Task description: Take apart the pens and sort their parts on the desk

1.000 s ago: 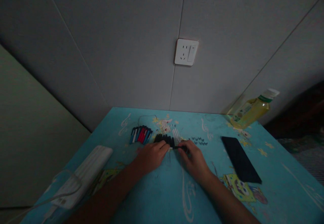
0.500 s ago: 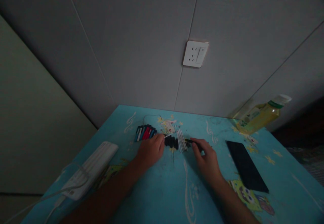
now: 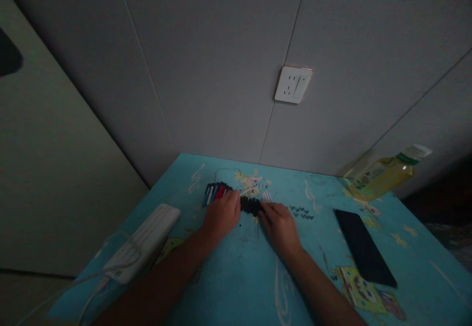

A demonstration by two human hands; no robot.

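Observation:
My left hand (image 3: 222, 211) is closed, with a thin white rod, like a pen refill (image 3: 248, 191), sticking out of its fingers to the upper right. My right hand (image 3: 280, 225) has its fingertips together at the right end of a row of short black pieces (image 3: 250, 205), apparently pinching one. Several pale thin rods (image 3: 266, 196) lie side by side just behind my right fingers, which partly cover them. Blue, white and red pen-like barrels (image 3: 216, 193) lie in a row behind my left hand.
Small dark parts (image 3: 301, 212) lie in rows right of my right hand. A black flat slab (image 3: 365, 247) and a tilted-looking bottle of yellow liquid (image 3: 383, 176) are farther right. A white power strip (image 3: 147, 242) with cables is at left. A wall socket (image 3: 293, 85) is above.
My right hand has moved left from beside the pale rods to the black pieces. The dark thin item it held no longer shows in it. The view has shifted slightly left.

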